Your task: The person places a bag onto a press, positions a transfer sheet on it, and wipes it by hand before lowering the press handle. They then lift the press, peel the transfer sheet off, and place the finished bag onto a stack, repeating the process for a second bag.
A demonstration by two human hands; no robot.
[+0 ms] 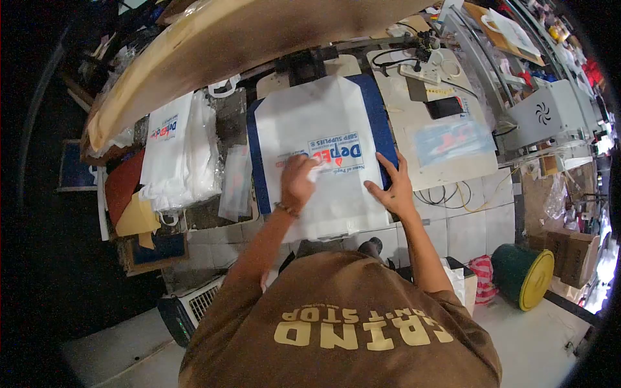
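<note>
A white bag or sheet [304, 126] printed "DepED" and "SBFP SUPPLIES" lies flat over a dark blue board [373, 103]. My left hand [298, 186] is closed on a small white wad, perhaps tissue or cloth [317, 172], pressed against the print and hiding part of it. My right hand [396, 187] is spread at the right edge, with its thumb on the white material and its fingers over the blue border.
A stack of printed white bags [169, 152] lies at left beside clear plastic sleeves [235, 184]. At right, a pale board [414, 119] bears a phone [445, 107] and a power strip [419, 73]. A large wooden board [213, 61] overhangs the far side.
</note>
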